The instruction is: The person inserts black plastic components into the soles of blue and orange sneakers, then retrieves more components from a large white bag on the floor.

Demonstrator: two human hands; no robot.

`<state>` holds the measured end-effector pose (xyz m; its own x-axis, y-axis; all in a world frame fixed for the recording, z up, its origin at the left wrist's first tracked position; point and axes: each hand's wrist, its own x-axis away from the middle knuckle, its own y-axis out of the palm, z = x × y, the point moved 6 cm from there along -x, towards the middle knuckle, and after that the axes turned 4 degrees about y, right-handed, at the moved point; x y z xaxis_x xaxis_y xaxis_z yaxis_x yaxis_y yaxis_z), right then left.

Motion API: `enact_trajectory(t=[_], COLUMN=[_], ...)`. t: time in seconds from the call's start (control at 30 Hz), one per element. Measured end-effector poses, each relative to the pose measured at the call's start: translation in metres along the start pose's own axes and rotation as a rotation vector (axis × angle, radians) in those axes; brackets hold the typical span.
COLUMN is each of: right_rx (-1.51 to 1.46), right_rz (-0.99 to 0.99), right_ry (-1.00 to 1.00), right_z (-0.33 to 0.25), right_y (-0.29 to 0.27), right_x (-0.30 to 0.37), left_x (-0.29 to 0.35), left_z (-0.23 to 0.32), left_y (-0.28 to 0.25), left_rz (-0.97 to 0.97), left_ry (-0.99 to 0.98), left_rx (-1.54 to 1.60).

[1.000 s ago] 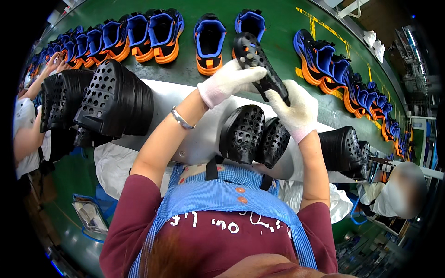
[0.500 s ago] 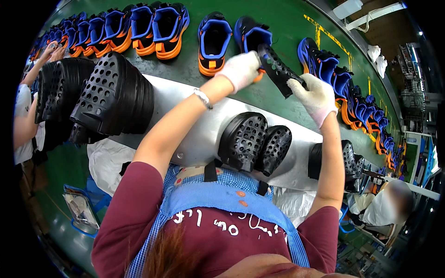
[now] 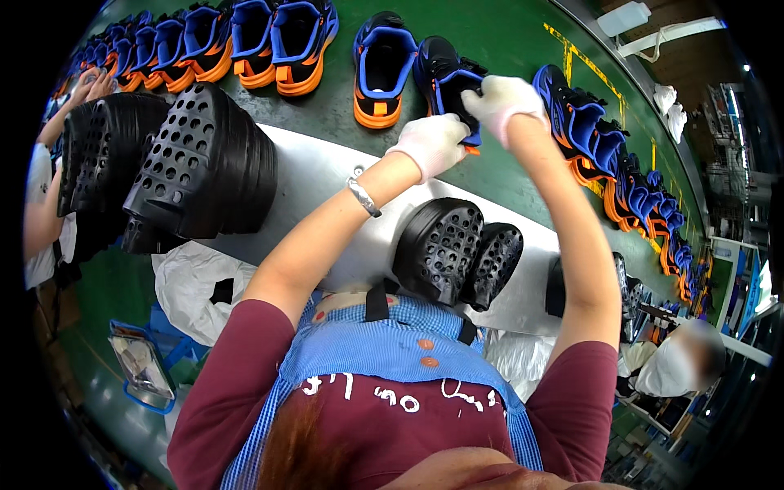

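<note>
A black and blue sneaker (image 3: pixel 437 59) with an orange sole and heel tab lies on the green table, its toe pointing away from me. My white-gloved left hand (image 3: pixel 433 145) is closed around its heel. Over the shoe's opening is my right hand (image 3: pixel 505 104), also gloved, with fingers curled down into the collar. The black perforated shoe insert it held a moment ago is now mostly hidden by the hand and the dark shoe interior. Just left stands the matching sneaker (image 3: pixel 382 69). Nearer to me, two nested stacks of such inserts (image 3: pixel 441 249) rest on a metal ledge (image 3: pixel 327 192).
Rows of sneakers run along the table at left (image 3: pixel 300 41) and right (image 3: pixel 572 122). A large insert stack (image 3: pixel 192 159) stands on the ledge's left, another (image 3: pixel 625 294) at its right end. Another person's hands (image 3: pixel 91 84) are at the far left; a blurred person (image 3: pixel 682 359) is right.
The insert, earlier held slanting between both hands above the shoe, has gone down into the shoe's opening. My right hand moved left and away from me; my left hand came back to the heel.
</note>
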<state>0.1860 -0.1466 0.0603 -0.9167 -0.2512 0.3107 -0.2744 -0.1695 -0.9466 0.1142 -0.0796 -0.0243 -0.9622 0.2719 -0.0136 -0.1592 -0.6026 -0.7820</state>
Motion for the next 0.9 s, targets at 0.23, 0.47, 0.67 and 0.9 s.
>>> enact_trajectory(t=[0.23,0.47,0.67,0.9], right_rx=[-0.33,-0.384,-0.361,-0.638], right_rz=[-0.139,-0.064,0.127,0.116], right_ry=[0.127,0.129,-0.048,-0.165], right_z=[-0.016,-0.025,-0.023,0.038], right_y=[0.042,0.059,0.063,0.026], right_x=[-0.037,-0.061,-0.07,-0.015], left_x=[-0.017,-0.034,-0.029,-0.018], left_z=[0.002,-0.023,-0.004,-0.012], left_y=[-0.011,0.022,0.0,-0.028], left_rz=[-0.577,-0.605,-0.667,-0.35], left_ry=[-0.129,-0.043,-0.246,-0.135], left_rx=[-0.054,-0.122,-0.125,-0.281])
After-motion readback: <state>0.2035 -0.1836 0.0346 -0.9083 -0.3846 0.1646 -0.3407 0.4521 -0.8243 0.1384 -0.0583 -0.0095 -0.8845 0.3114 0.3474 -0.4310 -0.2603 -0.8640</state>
